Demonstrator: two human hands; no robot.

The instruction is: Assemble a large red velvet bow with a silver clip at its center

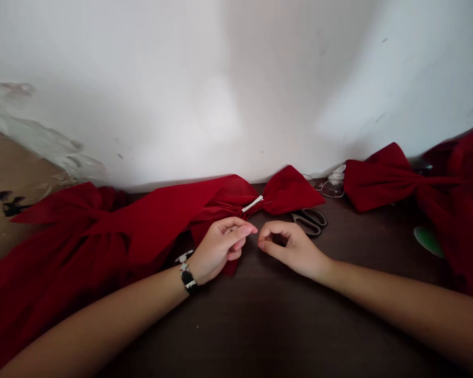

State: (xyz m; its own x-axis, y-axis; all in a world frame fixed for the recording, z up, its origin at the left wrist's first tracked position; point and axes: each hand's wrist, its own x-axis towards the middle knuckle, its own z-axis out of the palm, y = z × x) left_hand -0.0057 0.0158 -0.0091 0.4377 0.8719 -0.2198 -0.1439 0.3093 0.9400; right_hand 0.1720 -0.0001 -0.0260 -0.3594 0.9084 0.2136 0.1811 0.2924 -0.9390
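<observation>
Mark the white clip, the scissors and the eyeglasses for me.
White clip (252, 203): head view, middle of its bar.
Scissors (318, 223): head view, on the handles.
Eyeglasses (332, 189): head view, on a lens.

Pale wall (142, 79), small dark marks (384, 40), broad soft shadow (284, 68); dark brown tabletop (260, 325) below, against wall.

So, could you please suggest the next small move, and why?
Perhaps bring the right hand toward the left hand: both are pinched and facing across a narrow gap, near the white clip at the red bow; whether they hold anything is unclear.
</observation>
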